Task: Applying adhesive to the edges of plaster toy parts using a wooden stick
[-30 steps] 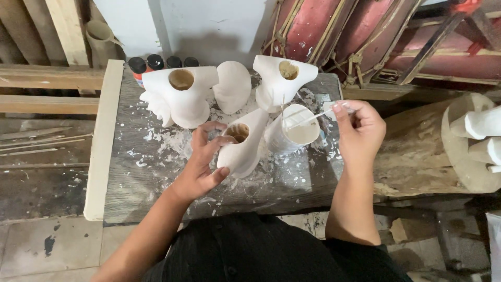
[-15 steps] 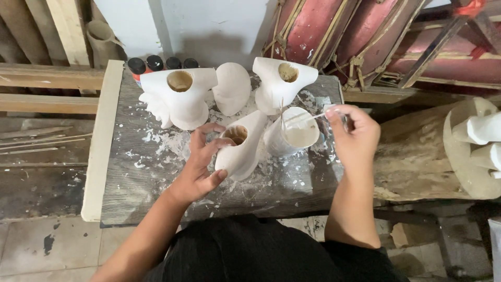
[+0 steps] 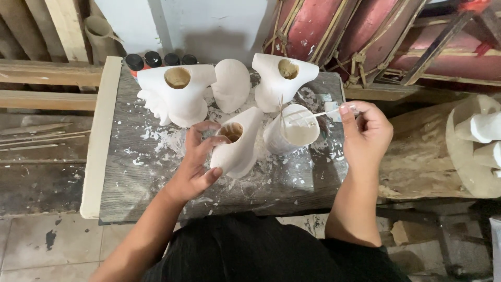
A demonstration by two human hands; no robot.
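Person: dark clothing fills the lower edge; both bare forearms reach up over the surface.
Floor: pale tiles with dark stains at the lower left, below the surface edge.
Left hand point(image 3: 195, 164): the fingers are closed around a white hollow cast point(image 3: 237, 149), thumb on its near side, holding it tilted with the round opening facing up.
White hollow cast: it is at the middle of the surface, just beside the cup, with its lower end on the splattered wood.
Right hand point(image 3: 365, 133): the fingers are pinched together on a thin white stick point(image 3: 318, 113), whose far end reaches over the cup.
Cup point(image 3: 291, 134): a pale container with off-white liquid inside, standing right of the held cast.
Surface point(image 3: 130, 177): grey worn wood, covered with white splashes and crumbs, with a pale board along its left edge.
Far row: a large white cast point(image 3: 175, 96) at the left, a rounded white piece point(image 3: 231, 86) in the middle, another open white cast point(image 3: 282, 78) at the right.
Bottles point(image 3: 159, 59): dark caps in a row behind the large cast.
Room: a white wall behind, wooden planks at the left, red curved forms with bamboo strips at the upper right, a log with more white pieces at the right edge.
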